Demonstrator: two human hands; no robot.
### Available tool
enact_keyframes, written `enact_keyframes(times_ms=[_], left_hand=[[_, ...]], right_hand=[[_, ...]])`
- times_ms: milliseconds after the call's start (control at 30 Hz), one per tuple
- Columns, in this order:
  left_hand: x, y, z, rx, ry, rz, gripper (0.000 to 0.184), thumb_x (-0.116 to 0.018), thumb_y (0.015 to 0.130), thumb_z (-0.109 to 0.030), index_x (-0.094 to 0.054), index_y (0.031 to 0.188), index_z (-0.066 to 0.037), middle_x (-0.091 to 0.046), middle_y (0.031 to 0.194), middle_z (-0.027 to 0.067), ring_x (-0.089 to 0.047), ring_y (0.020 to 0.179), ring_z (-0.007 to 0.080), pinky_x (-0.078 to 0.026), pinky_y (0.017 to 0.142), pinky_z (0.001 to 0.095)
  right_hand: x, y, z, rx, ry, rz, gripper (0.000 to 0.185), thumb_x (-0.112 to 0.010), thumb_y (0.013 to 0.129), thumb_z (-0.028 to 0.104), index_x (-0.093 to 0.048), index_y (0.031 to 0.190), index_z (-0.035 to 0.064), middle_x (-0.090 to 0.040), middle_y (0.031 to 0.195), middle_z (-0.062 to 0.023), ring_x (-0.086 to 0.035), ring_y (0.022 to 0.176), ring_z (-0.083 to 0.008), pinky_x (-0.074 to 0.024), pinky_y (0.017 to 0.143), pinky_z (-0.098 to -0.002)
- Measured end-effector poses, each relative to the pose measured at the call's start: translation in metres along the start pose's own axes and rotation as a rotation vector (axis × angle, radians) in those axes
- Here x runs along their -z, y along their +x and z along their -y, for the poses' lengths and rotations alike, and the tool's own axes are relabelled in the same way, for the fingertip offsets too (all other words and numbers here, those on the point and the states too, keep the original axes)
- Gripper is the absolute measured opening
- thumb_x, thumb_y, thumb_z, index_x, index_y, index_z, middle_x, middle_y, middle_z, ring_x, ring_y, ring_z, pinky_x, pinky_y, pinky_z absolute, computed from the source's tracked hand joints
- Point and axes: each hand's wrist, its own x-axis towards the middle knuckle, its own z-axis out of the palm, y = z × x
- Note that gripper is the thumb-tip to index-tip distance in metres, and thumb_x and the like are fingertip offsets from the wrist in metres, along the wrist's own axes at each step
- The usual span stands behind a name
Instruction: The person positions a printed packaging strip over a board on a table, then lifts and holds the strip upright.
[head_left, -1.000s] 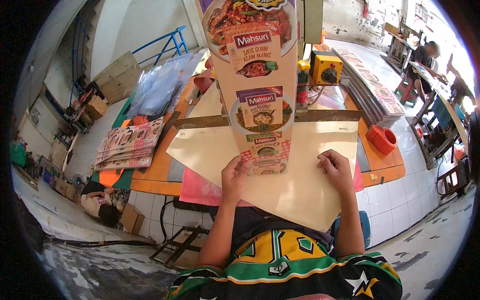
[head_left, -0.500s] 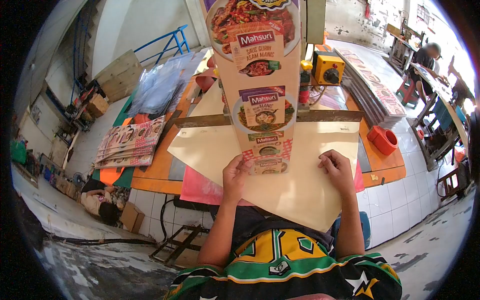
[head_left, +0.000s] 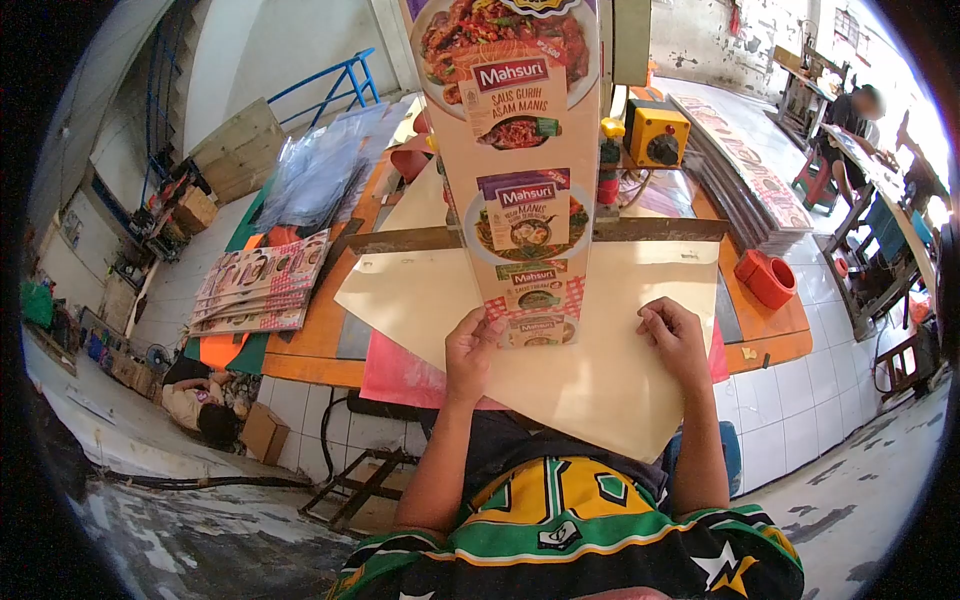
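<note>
A tall printed Mahsuri food strip (head_left: 527, 218) stands in the middle of the head view, its lower end over a large cream sheet (head_left: 610, 395). My left hand (head_left: 470, 352) is closed at the strip's lower left edge, with thumb and fingertips against it. On the other side, my right hand (head_left: 672, 342) hovers over or rests on the cream sheet, apart from the strip. Its fingers are curled toward the thumb and nothing shows in them. Behind the strip, a dark metal bar (head_left: 655, 231) runs across the sheet's far edge.
Printed panels (head_left: 262, 282) and clear plastic sheets (head_left: 318, 165) are stacked at left on the orange table (head_left: 315, 371). At right are a red roll-shaped holder (head_left: 765, 277), a yellow control box (head_left: 657, 135) and a tall stack of printed panels (head_left: 745, 165). Two other people are in the background.
</note>
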Motion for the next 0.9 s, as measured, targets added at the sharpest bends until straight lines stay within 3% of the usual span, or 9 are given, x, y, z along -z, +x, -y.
enact_keyframes(times_ms=[33, 167, 233, 433, 900], left_hand=[[-0.0013, -0.0004, -0.0013, -0.011, 0.002, -0.005, 0.025, -0.066, 0.097, -0.015, -0.066, 0.118, -0.001, -0.071, 0.103, 0.0001, -0.058, 0.084, 0.0045, -0.045, 0.071, 0.0214], [-0.0030, -0.0011, -0.0056, 0.000, 0.029, -0.009, 0.024, -0.066, 0.097, -0.015, -0.067, 0.117, -0.001, -0.070, 0.100, -0.0010, -0.057, 0.082, 0.0037, -0.045, 0.070, 0.0209], [-0.0015, -0.0004, -0.0033, 0.013, 0.025, -0.005, 0.024, -0.067, 0.097, -0.018, -0.066, 0.112, -0.001, -0.069, 0.101, 0.0013, -0.061, 0.089, 0.0084, -0.050, 0.079, 0.0262], [0.0037, -0.0003, -0.0001, 0.026, 0.055, 0.009, 0.024, -0.067, 0.097, -0.016, -0.065, 0.115, 0.001, -0.070, 0.107, 0.0043, -0.062, 0.094, 0.0104, -0.050, 0.085, 0.0277], [0.0013, 0.0001, -0.0002, 0.016, 0.021, 0.000, 0.027, -0.068, 0.097, -0.017, -0.065, 0.118, 0.001, -0.070, 0.109, 0.0047, -0.062, 0.096, 0.0103, -0.049, 0.084, 0.0273]], right_hand=[[0.0003, -0.0002, -0.0008, -0.002, 0.000, 0.000, 0.018, -0.061, 0.096, 0.015, -0.067, 0.096, -0.0018, -0.067, 0.073, -0.0054, -0.059, 0.064, -0.0091, -0.0470, 0.059, -0.0249], [0.0008, -0.0003, -0.0001, -0.006, 0.017, 0.014, 0.017, -0.061, 0.098, 0.014, -0.066, 0.096, -0.0016, -0.065, 0.072, -0.0029, -0.056, 0.063, -0.0071, -0.0448, 0.058, -0.0231], [0.0012, -0.0007, 0.0016, -0.015, 0.021, 0.025, 0.016, -0.060, 0.099, 0.013, -0.066, 0.096, -0.0012, -0.063, 0.073, -0.0012, -0.054, 0.064, -0.0057, -0.0435, 0.058, -0.0215], [-0.0005, -0.0015, -0.0004, 0.006, 0.023, 0.006, 0.017, -0.060, 0.099, 0.013, -0.066, 0.096, -0.0017, -0.063, 0.073, -0.0014, -0.054, 0.064, -0.0060, -0.0434, 0.058, -0.0216], [0.0002, 0.0004, 0.0006, -0.003, 0.004, -0.001, 0.017, -0.062, 0.096, 0.015, -0.067, 0.095, -0.0017, -0.066, 0.070, -0.0042, -0.056, 0.060, -0.0078, -0.0454, 0.057, -0.0243]])
